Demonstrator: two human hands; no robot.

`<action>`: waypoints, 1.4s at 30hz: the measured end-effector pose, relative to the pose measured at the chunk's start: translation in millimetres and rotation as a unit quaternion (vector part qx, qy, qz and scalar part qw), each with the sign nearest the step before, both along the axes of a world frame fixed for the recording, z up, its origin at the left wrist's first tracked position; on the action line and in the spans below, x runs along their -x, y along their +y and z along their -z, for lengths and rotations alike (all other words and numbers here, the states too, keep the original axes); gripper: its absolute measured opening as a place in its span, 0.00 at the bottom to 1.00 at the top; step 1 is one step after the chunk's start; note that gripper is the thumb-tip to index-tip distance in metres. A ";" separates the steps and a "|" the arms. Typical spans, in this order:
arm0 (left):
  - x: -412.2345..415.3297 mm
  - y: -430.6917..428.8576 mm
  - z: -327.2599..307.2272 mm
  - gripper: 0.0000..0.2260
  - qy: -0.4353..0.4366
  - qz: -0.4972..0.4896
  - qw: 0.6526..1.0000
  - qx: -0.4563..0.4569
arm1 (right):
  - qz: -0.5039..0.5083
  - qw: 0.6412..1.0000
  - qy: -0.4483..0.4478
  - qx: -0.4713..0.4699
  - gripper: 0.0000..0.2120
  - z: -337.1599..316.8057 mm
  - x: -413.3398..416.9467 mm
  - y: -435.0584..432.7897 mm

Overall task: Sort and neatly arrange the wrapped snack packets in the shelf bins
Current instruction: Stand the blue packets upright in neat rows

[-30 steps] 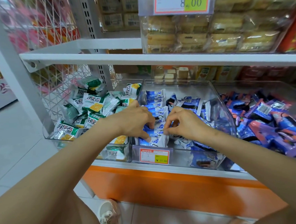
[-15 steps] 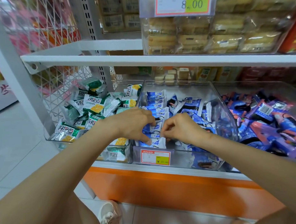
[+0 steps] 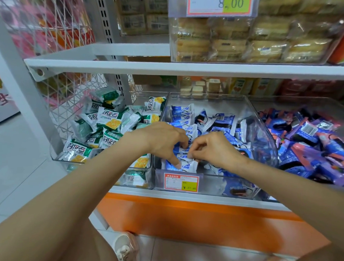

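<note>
Head view, single frame. The middle clear plastic bin [image 3: 264,131] on the lower shelf holds the blue-and-white wrapped snack packets [image 3: 183,114]. Both hands are inside it, near the front left corner.

Left hand [image 3: 163,142]: fingers curled down over packets in the row, thumb pressed on the frontmost packet [image 3: 189,166]; grasping. Right hand [image 3: 212,150]: fingertips pinch the edge of a packet in the same row, just beside the left hand's fingers. Which packet exactly, I cannot tell.

Progress (judgement): along the bin's left wall, one row of packets stands on edge from front to back and looks orderly. The right part of the bin is a loose heap [image 3: 223,120], with packets lying at all angles. About one row is done; most of this bin is left.

Neighbouring bins: the green-and-white wrapped packets [image 3: 110,120] in the left clear bin [image 3: 57,159] lie jumbled, as do the blue-and-purple packets [image 3: 313,137] in the right bin. Neither looks arranged. The task is at an early stage overall.
</note>
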State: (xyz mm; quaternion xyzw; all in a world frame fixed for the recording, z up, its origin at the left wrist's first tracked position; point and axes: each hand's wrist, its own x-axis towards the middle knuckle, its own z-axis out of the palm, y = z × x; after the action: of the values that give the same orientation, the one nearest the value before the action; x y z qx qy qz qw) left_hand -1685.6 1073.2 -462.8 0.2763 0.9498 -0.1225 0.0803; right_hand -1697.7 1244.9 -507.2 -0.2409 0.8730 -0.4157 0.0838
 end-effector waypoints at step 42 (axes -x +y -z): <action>18.9 -29.1 -11.5 0.16 0.164 -0.199 0.955 -0.144 | 0.105 0.970 -0.219 0.009 0.24 -14.0 60.3 -6.8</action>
State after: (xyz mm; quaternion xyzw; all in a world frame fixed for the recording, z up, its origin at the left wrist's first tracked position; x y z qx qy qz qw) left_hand -1704.6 1044.1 -451.3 0.0663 0.9933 -0.0096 -0.0944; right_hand -1758.0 1238.2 -493.2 -0.0516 0.8499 -0.4728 0.2269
